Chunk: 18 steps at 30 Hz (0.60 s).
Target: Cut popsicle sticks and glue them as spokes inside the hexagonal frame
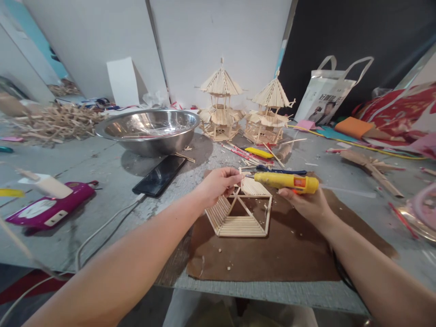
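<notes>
Wooden stick roof frame [238, 213] lying on brown mat [272, 254] at bench [102, 181] centre (panels only partly filled). Left hand [218, 184] pinching its top edge; right hand [306, 202] gripping yellow glue gun [286, 181], nozzle near frame's apex.

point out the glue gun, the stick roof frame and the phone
glue gun [284, 180], head view, middle of its yellow body
stick roof frame [238, 225], head view, its near slatted panel
phone [160, 175], head view, centre of its dark screen
</notes>
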Each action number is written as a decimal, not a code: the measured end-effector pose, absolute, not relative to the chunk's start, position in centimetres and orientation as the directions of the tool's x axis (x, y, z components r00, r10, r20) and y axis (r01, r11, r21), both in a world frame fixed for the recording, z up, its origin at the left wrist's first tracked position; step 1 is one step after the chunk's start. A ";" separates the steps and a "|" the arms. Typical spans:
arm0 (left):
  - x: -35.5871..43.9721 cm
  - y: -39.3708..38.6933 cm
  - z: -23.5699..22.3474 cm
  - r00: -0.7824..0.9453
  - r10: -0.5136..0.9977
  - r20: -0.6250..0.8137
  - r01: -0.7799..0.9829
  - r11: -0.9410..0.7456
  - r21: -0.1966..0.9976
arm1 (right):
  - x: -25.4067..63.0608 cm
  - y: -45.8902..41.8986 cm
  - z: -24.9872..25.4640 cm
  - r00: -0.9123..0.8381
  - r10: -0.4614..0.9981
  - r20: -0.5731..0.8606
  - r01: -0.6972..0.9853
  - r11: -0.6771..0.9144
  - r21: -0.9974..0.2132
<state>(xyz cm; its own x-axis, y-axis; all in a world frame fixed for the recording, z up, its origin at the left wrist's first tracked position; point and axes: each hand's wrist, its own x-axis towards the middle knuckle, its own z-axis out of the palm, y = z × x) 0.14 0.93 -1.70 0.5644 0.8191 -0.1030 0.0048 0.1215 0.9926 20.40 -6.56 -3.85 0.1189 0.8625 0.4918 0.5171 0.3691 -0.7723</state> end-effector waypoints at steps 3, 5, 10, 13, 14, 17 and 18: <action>0.3 0.5 -1.6 0.572 0.818 -0.054 0.088 0.004 0.996 | 20.3 -6.4 -3.8 0.198 0.880 0.431 0.414 0.324 -0.851; 0.4 0.2 -1.5 0.579 0.815 -0.039 0.123 -0.040 0.992 | 20.2 -6.3 -3.7 0.233 0.886 0.401 0.368 0.302 -0.880; 0.5 0.0 -1.3 0.599 0.800 -0.004 0.177 -0.128 0.976 | 19.9 -6.5 -3.2 0.233 0.891 0.389 0.348 0.297 -0.889; 0.4 0.2 -1.4 0.605 0.796 0.000 0.182 -0.139 0.973 | 19.9 -6.5 -3.1 0.219 0.893 0.393 0.353 0.303 -0.885; 0.4 0.2 -1.4 0.604 0.797 0.000 0.180 -0.136 0.974 | 19.9 -6.5 -3.2 0.218 0.893 0.394 0.352 0.305 -0.885; 0.4 0.2 -1.5 0.605 0.796 -0.001 0.183 -0.138 0.973 | 20.0 -6.4 -3.2 0.223 0.889 0.400 0.349 0.311 -0.884; 0.4 0.2 -1.5 0.605 0.796 0.000 0.186 -0.142 0.972 | 20.0 -6.4 -3.2 0.224 0.887 0.405 0.348 0.315 -0.883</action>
<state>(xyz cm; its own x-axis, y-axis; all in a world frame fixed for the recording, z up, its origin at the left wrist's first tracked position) 0.41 0.24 -1.51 0.6054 0.7959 0.0000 0.1863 -0.1418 0.9722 19.99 -6.39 -3.20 0.2238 0.8866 0.4048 0.3481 0.3152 -0.8829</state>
